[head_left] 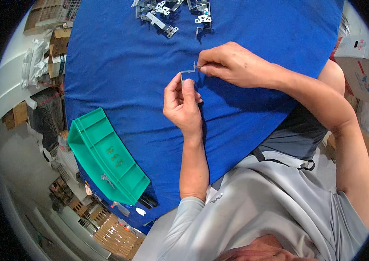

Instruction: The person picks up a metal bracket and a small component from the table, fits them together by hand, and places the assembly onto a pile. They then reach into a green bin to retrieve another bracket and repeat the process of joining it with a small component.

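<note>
Over the middle of the blue cloth, a thin bent metal bracket (188, 71) is held between my two hands. My left hand (183, 102) pinches its lower end between thumb and fingers. At the bracket's other end, my right hand (230, 65) is closed in a pinch, its fingertips touching or very near the metal. Whether a small part sits in the right fingertips cannot be made out. Beyond the hands, at the far side, lies a loose pile of similar metal brackets (161, 22), and a few more brackets (203, 19) lie just right of it.
A green plastic bin (140, 176) stands at the left edge of the blue-covered table (119, 74), with a few small brass-coloured pieces and a metal piece in it. Cardboard boxes (360, 71) stand to the right. Shelves and cartons (59, 42) line the left side.
</note>
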The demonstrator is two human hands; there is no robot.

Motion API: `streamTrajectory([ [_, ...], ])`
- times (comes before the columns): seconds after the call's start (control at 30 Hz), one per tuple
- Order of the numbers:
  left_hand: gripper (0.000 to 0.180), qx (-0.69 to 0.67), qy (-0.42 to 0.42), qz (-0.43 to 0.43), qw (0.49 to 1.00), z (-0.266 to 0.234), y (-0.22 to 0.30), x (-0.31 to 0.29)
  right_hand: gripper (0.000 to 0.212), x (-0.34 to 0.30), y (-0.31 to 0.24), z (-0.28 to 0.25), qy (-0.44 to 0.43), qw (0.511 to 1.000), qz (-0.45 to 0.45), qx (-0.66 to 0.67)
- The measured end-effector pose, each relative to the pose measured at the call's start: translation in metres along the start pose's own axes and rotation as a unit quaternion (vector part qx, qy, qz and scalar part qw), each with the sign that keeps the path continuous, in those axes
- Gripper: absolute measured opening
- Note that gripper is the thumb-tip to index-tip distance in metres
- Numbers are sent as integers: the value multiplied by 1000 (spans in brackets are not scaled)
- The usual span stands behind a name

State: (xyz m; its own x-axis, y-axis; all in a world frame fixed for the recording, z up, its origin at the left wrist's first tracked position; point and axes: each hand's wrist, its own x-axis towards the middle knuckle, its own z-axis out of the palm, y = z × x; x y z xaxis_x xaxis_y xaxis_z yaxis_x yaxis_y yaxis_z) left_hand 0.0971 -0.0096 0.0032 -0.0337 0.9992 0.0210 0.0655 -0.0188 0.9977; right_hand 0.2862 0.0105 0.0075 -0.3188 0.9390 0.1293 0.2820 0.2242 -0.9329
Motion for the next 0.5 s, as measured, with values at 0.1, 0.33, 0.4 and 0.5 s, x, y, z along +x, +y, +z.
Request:
streamTrajectory([
  [0.1,25,25,-12,39,999,-1,-2,-1,14,0,3,0,51,993,-65,-86],
  [0.33,28,74,-13,57,996,1,-3,-3,16,0,-5,2,57,998,2,-9],
  [0.4,28,107,-20,67,992,-1,-5,-3,16,1,-5,1,40,999,14,-6],
  [0.5,28,127,-34,86,988,-1,-5,-3,14,2,5,4,39,995,-61,-66],
])
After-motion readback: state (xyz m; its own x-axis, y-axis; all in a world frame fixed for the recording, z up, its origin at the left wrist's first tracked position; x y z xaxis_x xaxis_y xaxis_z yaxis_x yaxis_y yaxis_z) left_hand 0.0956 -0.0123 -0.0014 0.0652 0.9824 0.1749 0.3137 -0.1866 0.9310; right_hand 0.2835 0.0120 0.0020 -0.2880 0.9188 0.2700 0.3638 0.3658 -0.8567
